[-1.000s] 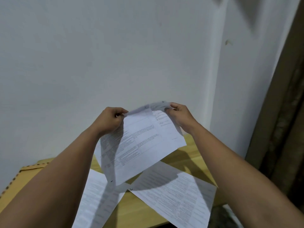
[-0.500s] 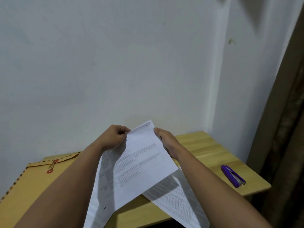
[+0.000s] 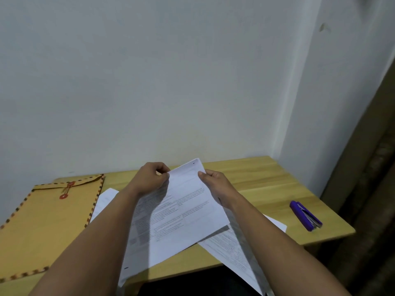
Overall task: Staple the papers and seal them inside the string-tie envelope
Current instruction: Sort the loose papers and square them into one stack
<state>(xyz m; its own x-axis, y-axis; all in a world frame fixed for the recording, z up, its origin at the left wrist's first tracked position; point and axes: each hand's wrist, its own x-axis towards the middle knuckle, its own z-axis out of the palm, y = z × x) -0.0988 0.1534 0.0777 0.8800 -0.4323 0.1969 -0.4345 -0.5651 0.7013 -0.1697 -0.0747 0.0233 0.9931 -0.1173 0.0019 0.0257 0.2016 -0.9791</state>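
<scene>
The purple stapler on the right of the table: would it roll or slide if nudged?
The purple stapler lies flat and long on the wooden table, so it would probably slide, not roll. It looks rigid and compact, likely easy to lift one-handed. It lies near the right edge, so a push might drop it.

A light wooden counter (image 3: 252, 178) stands in the wall corner. At its left end lies a tan string-tie envelope (image 3: 47, 223). Just right of the envelope are loose printed sheets (image 3: 233, 244), one overhanging the front edge. Far right of the envelope, well apart, lies a purple stapler (image 3: 305, 215).
</scene>
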